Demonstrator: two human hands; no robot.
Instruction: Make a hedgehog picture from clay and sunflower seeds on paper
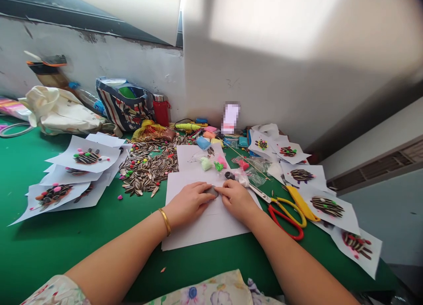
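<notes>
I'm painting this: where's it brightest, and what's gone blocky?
Head view: the wall is brightest high up, right of centre; head view: blocky squares hide a small pale thing near that wall; head view: left hand and right hand look fairly clear.

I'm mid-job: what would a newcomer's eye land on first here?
Probably the heap of striped seeds, spread on the green table left of the white paper. Next, the left hand and right hand, fingertips together at a small grey piece on that paper. Then the scissors, one handle red, one yellow, just right of the right hand.
</notes>
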